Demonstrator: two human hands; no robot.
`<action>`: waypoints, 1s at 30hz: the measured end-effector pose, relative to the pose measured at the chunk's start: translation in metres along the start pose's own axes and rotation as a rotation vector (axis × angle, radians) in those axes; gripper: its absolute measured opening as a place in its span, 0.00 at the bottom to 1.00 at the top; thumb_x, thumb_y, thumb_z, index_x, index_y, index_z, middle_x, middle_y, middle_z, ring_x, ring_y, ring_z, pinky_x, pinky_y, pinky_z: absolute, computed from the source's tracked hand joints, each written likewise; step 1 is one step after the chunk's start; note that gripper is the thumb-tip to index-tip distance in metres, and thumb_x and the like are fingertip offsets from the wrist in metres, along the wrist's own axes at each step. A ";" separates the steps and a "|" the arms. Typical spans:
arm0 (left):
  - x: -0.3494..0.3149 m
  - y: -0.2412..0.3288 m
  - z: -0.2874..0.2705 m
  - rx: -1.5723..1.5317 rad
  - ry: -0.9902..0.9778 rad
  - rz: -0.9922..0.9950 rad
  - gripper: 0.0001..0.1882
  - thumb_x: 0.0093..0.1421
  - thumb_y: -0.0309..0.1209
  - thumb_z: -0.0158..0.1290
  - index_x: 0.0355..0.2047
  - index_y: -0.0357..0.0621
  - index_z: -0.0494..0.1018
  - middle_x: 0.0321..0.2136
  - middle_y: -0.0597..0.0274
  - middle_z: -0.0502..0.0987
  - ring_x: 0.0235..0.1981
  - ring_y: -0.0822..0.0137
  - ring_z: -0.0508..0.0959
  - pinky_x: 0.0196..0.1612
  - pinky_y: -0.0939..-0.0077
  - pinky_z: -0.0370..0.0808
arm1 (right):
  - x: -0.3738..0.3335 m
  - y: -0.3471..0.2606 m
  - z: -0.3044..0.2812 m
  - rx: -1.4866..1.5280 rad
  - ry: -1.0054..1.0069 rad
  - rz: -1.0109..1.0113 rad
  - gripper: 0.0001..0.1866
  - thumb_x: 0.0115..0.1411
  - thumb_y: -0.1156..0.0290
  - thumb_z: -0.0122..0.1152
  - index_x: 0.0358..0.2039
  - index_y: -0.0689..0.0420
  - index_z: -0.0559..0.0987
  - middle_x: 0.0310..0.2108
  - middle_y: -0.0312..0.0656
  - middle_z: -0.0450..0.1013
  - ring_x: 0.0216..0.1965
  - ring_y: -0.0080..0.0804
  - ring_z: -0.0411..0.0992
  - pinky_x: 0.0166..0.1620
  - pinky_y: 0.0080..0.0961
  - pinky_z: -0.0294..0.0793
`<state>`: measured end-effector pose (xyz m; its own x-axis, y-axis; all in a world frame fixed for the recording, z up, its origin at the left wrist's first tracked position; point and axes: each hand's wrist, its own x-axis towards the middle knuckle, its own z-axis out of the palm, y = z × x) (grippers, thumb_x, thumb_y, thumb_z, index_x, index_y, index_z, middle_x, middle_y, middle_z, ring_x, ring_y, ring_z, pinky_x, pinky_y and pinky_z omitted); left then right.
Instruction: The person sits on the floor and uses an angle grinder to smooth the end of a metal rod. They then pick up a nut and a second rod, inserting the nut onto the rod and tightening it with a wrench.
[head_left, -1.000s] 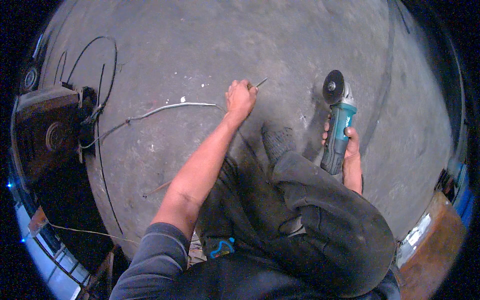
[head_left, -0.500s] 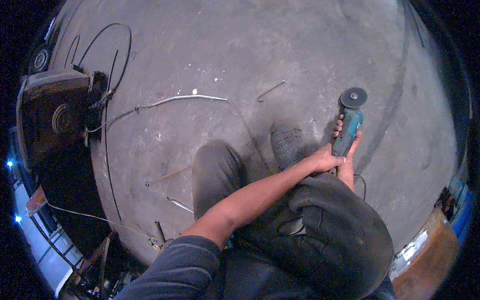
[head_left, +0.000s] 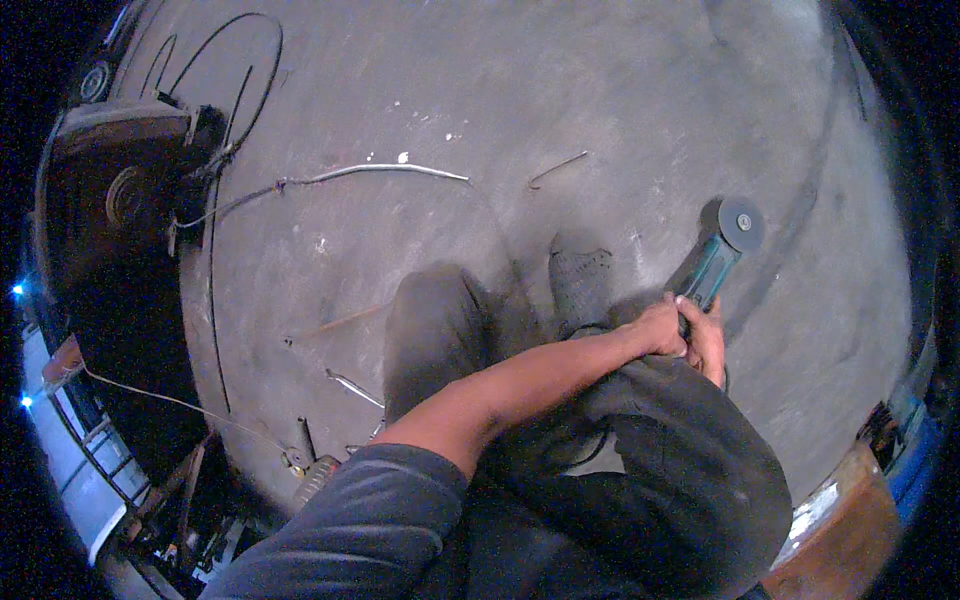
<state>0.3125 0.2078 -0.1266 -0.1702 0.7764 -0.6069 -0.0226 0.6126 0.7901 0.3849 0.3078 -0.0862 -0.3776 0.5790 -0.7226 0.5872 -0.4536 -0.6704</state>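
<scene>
A teal and dark angle grinder (head_left: 703, 273) is held out over the floor beyond my right knee. Its round flat disc (head_left: 741, 224) is at the far end and tilts to the upper right. Across my lap reaches my left arm, and my left hand (head_left: 658, 326) is closed round the grinder's rear end. Close against it, my right hand (head_left: 707, 343) also grips the rear, its thumb and fingers wrapped over the body. Part of the handle is hidden beneath both hands.
On the grey concrete floor (head_left: 450, 90) lie a silvery rod (head_left: 400, 168) joined to a cable and a thin hooked rod (head_left: 558, 170). A dark boxy machine (head_left: 125, 190) stands at left with looped black cable (head_left: 281, 60). A wrench-like tool (head_left: 352, 384) lies beside my left knee.
The grinder's disc end has swung right and slightly nearer, and its body has turned. Both hands have shifted back to its rear end. The whole view has moved slightly.
</scene>
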 end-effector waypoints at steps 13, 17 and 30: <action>-0.214 -0.011 -0.233 -0.239 0.564 0.209 0.25 0.57 0.31 0.59 0.54 0.38 0.70 0.45 0.53 0.79 0.44 0.65 0.79 0.47 0.69 0.77 | 0.004 0.025 -0.003 -0.745 0.323 -0.166 0.34 0.48 0.65 0.67 0.55 0.66 0.69 0.43 0.54 0.77 0.44 0.48 0.75 0.49 0.38 0.72; -0.370 0.024 -0.269 -0.285 1.150 0.430 0.16 0.59 0.25 0.54 0.49 0.38 0.74 0.37 0.56 0.79 0.38 0.68 0.79 0.42 0.74 0.78 | 0.026 0.052 -0.030 -0.859 0.205 -0.267 0.34 0.49 0.62 0.68 0.54 0.65 0.71 0.46 0.57 0.76 0.46 0.51 0.75 0.52 0.39 0.71; -0.570 0.059 -0.257 -0.058 1.509 1.409 0.19 0.58 0.50 0.56 0.40 0.50 0.81 0.33 0.57 0.79 0.36 0.61 0.70 0.57 0.60 0.56 | -0.223 -0.232 0.047 -0.433 -0.136 -0.927 0.24 0.56 0.72 0.60 0.55 0.61 0.73 0.45 0.45 0.76 0.45 0.35 0.74 0.53 0.31 0.72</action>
<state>0.1546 -0.2369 0.2887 -0.5935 -0.1180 0.7961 0.8002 -0.1926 0.5680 0.2992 0.2524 0.2224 -0.8752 0.4835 0.0160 0.2216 0.4300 -0.8752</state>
